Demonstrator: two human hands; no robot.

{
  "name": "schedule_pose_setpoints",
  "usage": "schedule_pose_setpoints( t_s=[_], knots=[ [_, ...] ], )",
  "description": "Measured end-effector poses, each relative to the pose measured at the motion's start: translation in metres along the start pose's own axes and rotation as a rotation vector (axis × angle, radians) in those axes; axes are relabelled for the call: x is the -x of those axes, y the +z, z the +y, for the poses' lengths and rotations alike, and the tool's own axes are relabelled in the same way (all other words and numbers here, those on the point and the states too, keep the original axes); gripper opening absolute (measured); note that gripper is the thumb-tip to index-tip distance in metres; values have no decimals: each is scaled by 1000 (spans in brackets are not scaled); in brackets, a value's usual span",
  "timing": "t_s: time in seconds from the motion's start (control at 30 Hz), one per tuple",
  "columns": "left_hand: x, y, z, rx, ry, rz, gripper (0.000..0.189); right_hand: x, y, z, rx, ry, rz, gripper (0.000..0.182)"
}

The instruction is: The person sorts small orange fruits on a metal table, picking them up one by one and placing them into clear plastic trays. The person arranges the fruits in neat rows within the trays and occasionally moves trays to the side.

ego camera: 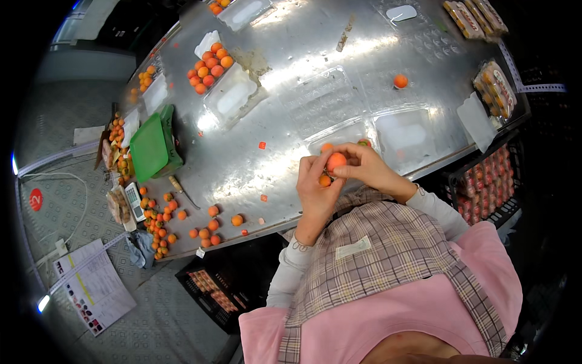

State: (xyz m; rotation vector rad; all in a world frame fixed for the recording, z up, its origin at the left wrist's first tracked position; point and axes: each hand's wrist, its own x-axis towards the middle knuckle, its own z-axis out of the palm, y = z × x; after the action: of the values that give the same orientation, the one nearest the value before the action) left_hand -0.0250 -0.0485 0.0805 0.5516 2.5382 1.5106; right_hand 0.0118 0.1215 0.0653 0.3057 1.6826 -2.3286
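Close in front of my apron, both hands meet around one round orange fruit. My left hand has its fingers at the fruit's left side, and a smaller orange fruit shows at its palm. My right hand pinches the upper fruit from the right with thumb and fingers. Just beyond the hands lies an open clear plastic tray, with an orange fruit and one with a green top partly visible there. To its right is another clear plastic tray.
Loose orange fruits lie along the steel table's near left edge. Behind them are a curved knife, a scale and a green basin. A filled tray stands farther back. Wrapped packs sit at the right edge above a black crate.
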Motion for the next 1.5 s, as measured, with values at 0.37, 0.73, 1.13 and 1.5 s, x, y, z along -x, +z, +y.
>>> schedule_pose_setpoints(
  t_s=[0.37,0.73,1.13,1.5],
  knots=[
    [5,1,-3,266,-184,-96,56,13,-29,12,-114,174,-42,46],
    [12,12,-32,818,-579,-365,47,15,-27,-25,434,-186,-134,54],
    [-2,-17,-102,392,-620,-89,30,-78,-82,-19,875,-362,416,43],
    [-7,7,-165,129,-626,-267,32,-147,-78,23,1370,-470,402,33]
  ],
)
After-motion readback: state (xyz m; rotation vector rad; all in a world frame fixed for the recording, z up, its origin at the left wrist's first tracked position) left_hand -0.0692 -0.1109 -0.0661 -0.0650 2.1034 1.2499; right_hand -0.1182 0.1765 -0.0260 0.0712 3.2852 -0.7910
